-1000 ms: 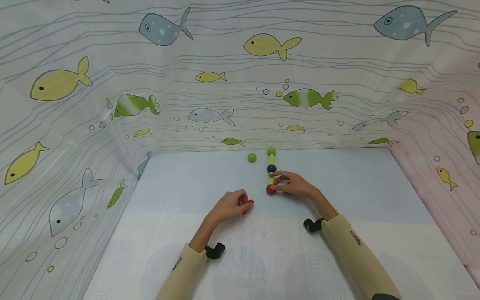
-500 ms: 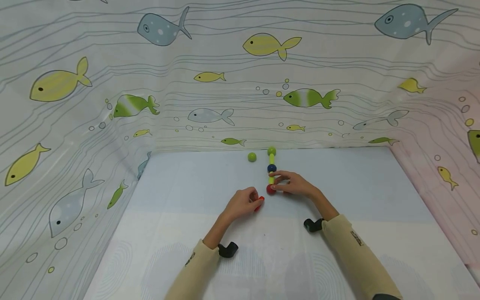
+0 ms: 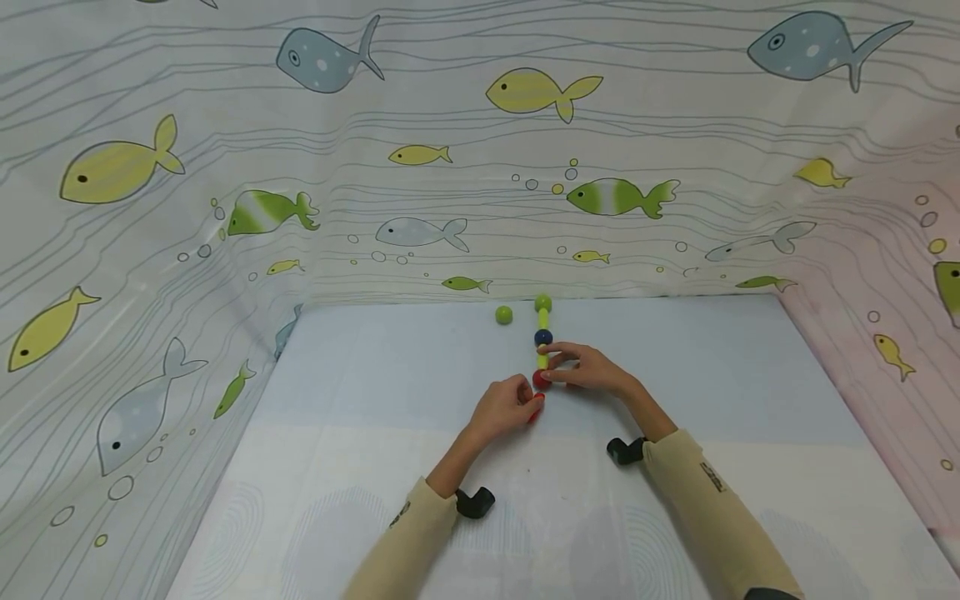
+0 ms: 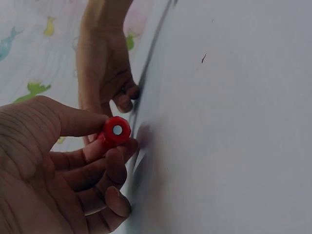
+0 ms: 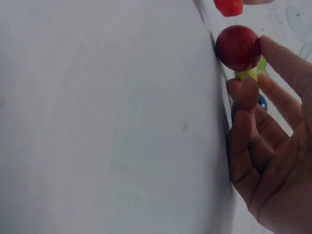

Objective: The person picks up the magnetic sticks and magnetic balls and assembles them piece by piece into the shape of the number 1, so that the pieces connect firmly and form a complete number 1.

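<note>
My left hand (image 3: 506, 407) pinches a short red magnetic rod (image 4: 117, 130) between thumb and fingers; a silvery disc shows in its near end. In the right wrist view, a small gap separates that rod from a red ball (image 5: 237, 48). The ball ends a straight chain: a yellow rod (image 3: 543, 362), a dark blue ball (image 3: 543, 337), another yellow rod (image 3: 543, 319) and a green ball (image 3: 543, 303) at the far end. My right hand (image 3: 591, 367) holds the chain's near end, thumb on the red ball and fingers by the yellow rod.
A loose green ball (image 3: 504, 315) lies left of the chain's far end. The pale table (image 3: 360, 367) meets a fish-print curtain (image 3: 420, 192) at the back and sides. Dark wrist cameras (image 3: 476, 502) stick out from both sleeves.
My left hand has moved right and slightly forward, bringing the red rod close to the red ball. The right hand and the chain have stayed in place.
</note>
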Action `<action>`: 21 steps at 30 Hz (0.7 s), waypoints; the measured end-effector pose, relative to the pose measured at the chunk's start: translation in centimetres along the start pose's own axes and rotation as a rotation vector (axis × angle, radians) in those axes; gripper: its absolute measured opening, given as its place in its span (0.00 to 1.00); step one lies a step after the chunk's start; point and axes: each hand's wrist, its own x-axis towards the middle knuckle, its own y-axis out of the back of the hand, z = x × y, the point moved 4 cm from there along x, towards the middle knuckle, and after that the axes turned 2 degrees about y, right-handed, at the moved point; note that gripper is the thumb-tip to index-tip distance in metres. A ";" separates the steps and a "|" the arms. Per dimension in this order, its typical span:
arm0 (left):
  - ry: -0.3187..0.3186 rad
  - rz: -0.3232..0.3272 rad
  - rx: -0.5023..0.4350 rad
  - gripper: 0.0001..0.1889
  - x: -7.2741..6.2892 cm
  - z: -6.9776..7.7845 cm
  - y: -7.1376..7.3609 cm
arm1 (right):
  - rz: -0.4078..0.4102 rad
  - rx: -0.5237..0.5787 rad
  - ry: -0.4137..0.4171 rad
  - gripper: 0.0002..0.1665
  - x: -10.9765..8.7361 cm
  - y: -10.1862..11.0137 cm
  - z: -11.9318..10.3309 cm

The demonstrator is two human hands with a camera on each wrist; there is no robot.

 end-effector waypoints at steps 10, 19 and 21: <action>0.030 0.033 -0.011 0.08 0.5 0.5 -0.7 | -0.004 0.014 0.001 0.31 0.0 0.0 0.0; 0.041 0.058 0.039 0.09 0.9 0.6 -1.1 | 0.002 0.014 0.006 0.31 0.0 -0.1 0.0; 0.037 0.058 0.045 0.09 1.0 0.6 -1.2 | 0.004 0.017 0.004 0.31 0.1 0.0 0.1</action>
